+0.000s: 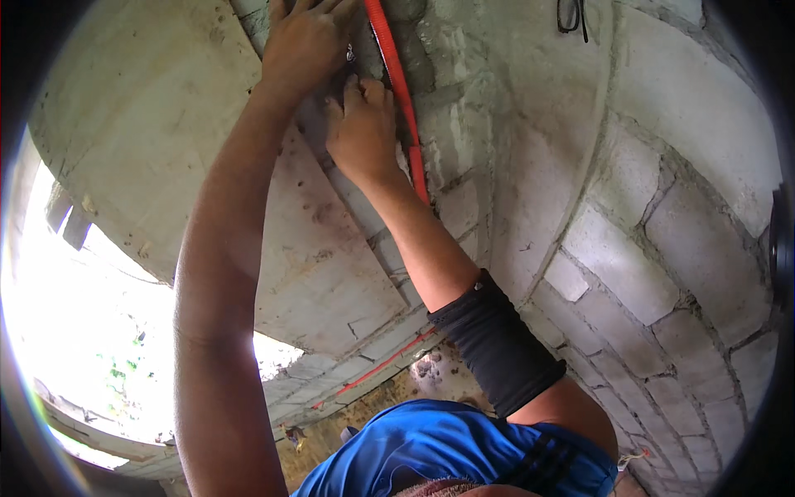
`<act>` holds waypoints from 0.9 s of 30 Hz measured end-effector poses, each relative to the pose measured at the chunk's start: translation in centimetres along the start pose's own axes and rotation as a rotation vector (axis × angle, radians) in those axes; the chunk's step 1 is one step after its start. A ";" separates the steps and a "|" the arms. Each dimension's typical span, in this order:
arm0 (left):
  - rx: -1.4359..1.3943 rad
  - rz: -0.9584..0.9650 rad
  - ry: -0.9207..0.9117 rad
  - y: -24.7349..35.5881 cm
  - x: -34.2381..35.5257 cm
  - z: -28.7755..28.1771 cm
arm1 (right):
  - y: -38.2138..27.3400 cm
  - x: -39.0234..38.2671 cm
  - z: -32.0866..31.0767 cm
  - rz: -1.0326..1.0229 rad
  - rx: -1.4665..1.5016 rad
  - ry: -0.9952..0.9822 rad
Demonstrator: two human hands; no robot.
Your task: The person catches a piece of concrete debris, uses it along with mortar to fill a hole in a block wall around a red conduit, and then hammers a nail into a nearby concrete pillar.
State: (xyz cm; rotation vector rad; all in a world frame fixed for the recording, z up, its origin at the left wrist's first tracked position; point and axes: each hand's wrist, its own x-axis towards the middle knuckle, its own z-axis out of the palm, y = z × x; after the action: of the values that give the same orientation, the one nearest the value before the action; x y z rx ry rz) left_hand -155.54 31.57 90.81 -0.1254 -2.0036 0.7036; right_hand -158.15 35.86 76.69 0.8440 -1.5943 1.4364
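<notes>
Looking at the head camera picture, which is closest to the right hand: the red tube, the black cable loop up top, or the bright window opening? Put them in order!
From the right hand:
1. Red tube, running down the wall right beside the fingers.
2. Black cable loop, up top to the right.
3. Bright window opening, far down on the left.

I see the red corrugated conduit (400,83) running in a chased groove of the grey block wall (629,248), from the top edge of the wall downward, slightly slanted. Its ribbed stretch ends in a smoother red section beside the wrist. A thin red line (373,371) crosses the lower wall courses.
</notes>
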 end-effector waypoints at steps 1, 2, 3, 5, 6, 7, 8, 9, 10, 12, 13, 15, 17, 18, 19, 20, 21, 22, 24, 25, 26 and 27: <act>-0.001 0.001 -0.002 -0.1 -0.2 0.2 | -0.2 -0.1 -0.1 0.016 -0.026 -0.050; 0.013 0.002 0.024 -0.4 -0.5 0.3 | -0.3 -0.2 -0.3 0.033 -0.053 -0.100; 0.027 0.003 0.048 -0.6 -0.7 0.4 | -0.3 -0.3 -0.6 0.036 -0.054 -0.101; 0.022 0.009 0.044 -0.4 -0.6 0.2 | 0.6 -0.7 -1.1 -0.064 -0.032 -0.029; 0.022 0.014 0.035 -0.3 -0.6 0.2 | 1.2 -1.0 -1.6 -0.063 -0.036 -0.027; 0.021 0.016 0.040 -0.2 -0.5 0.1 | 2.1 -1.2 -2.0 -0.081 0.043 0.092; 0.021 0.028 0.043 -0.4 -0.5 0.2 | 3.0 -1.3 -2.4 -0.100 0.126 0.207; 0.021 0.040 0.044 -0.5 -0.5 0.4 | 4.0 -1.3 -3.0 -0.104 0.127 0.208; 0.027 0.040 0.043 -0.8 -0.5 0.3 | 4.9 -1.4 -3.9 0.017 0.153 0.160; 0.066 0.068 0.057 -1.1 -0.5 0.6 | 6.8 -1.5 -5.1 0.140 0.169 0.112; 0.063 0.069 0.057 -0.9 -0.5 0.5 | 7.4 -1.3 -5.7 0.128 0.116 0.124; 0.015 0.053 0.027 -0.7 -0.4 0.4 | 8.2 -1.4 -6.1 0.116 0.060 0.138; 0.021 0.040 0.031 -0.6 -0.6 0.4 | 8.0 -2.2 -6.2 0.053 0.099 0.046; 0.027 0.028 0.040 -0.6 -0.7 0.4 | 7.8 -2.7 -6.1 0.056 0.100 0.042; 0.026 0.028 0.041 -0.6 -0.6 0.4 | 7.8 -3.0 -6.0 0.011 0.120 -0.034; 0.018 0.026 0.043 -0.6 -0.5 0.4 | 7.9 -3.2 -5.9 -0.034 0.139 -0.110; 0.010 0.023 0.044 -0.5 -0.5 0.3 | 8.4 -2.9 -6.1 -0.034 0.138 -0.109; 0.008 0.021 0.049 -0.5 -0.4 0.4 | 9.3 -2.2 -6.4 -0.031 0.050 -0.032; 0.025 0.010 0.012 -0.7 -0.3 0.3 | 10.4 0.0 -6.8 -0.031 -0.026 0.047; 0.026 0.010 0.011 -0.8 -0.4 0.3 | 10.6 1.3 -7.2 -0.087 -0.086 -0.003; 0.030 0.010 0.005 -0.6 -0.4 0.4 | 11.0 2.3 -7.5 -0.142 -0.150 -0.051; 0.034 0.009 -0.002 -0.5 -0.4 0.5 | 11.3 3.0 -7.7 -0.140 -0.153 -0.051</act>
State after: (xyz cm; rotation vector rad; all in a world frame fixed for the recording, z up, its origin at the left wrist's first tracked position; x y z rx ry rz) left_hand -155.64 30.84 90.62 -0.1138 -1.9931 0.7442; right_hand -168.46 45.04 74.53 0.8897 -1.6270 1.1882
